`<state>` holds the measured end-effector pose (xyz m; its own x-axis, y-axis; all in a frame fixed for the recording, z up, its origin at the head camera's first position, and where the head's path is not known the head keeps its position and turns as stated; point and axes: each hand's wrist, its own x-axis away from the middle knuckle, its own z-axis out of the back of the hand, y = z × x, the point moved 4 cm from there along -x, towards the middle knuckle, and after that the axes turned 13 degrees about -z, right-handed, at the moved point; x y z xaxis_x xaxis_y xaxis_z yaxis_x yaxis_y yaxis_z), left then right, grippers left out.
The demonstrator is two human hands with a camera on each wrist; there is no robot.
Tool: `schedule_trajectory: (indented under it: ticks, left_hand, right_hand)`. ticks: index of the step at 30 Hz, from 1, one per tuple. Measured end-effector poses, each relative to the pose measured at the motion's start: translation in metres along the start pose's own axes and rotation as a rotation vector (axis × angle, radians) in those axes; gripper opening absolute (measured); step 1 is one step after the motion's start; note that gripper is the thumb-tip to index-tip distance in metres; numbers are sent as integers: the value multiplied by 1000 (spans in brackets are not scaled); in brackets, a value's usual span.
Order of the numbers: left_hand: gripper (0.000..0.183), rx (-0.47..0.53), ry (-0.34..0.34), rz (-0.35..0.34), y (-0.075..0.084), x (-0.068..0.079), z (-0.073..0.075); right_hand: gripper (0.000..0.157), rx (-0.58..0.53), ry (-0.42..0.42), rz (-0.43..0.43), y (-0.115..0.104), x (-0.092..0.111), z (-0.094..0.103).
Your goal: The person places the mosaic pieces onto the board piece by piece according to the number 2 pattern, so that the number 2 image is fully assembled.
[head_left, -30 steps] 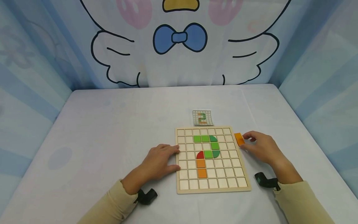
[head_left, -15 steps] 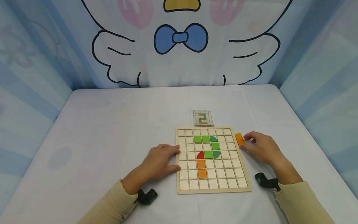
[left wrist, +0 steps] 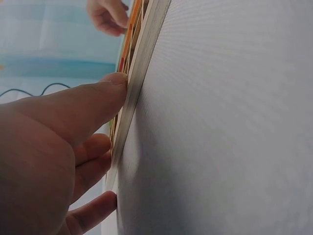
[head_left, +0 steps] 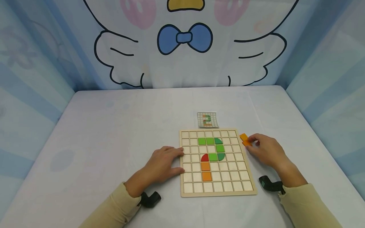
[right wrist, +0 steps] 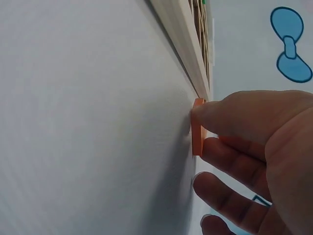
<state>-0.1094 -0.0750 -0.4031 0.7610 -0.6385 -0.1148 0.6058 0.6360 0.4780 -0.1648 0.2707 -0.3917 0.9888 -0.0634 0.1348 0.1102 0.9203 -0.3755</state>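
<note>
A wooden grid board [head_left: 253,186] lies on the white table, with green, red and orange tiles forming a curve in its cells. My left hand [head_left: 161,166] rests at the board's left edge, thumb and fingertips spread along the rim; the left wrist view shows the thumb [left wrist: 110,90] against the side. Just off the board's right edge, my right hand [head_left: 268,150] pinches a square orange tile [head_left: 246,143] between thumb and finger. Close up, that orange tile [right wrist: 196,132] stands partly covered by the thumb. A second orange tile [head_left: 243,136] lies right beside it.
A small pattern card [head_left: 207,120] showing a matching coloured grid lies behind the board. Fabric walls with a cartoon print and a blue bow tie [head_left: 184,38] surround the table [head_left: 114,126] at the back and sides.
The two orange tiles, lined up as one strip before, now stand offset, the nearer one shifted slightly with my right fingers. My left hand and the board stay in place.
</note>
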Motion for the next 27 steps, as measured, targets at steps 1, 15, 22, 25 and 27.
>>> schedule_trajectory:
  ticks: [1,15,22,25,27]
  left_hand:
    - [52,0,1,1,0,0,0]
    - [52,1,5,-2,1,0,1]
    - [53,6,1,2,0,0,1]
    - [53,7,-2,1,0,0,1]
    - [53,6,-4,1,0,0,1]
  right_hand:
    - [33,1,-1,0,0,0,0]
    - [33,20,-10,-2,0,0,5]
    - [36,19,-18,10,0,0,5]
    - [37,1,-19,17,1,1,6]
    - [38,-15,-24,16,1,2,6]
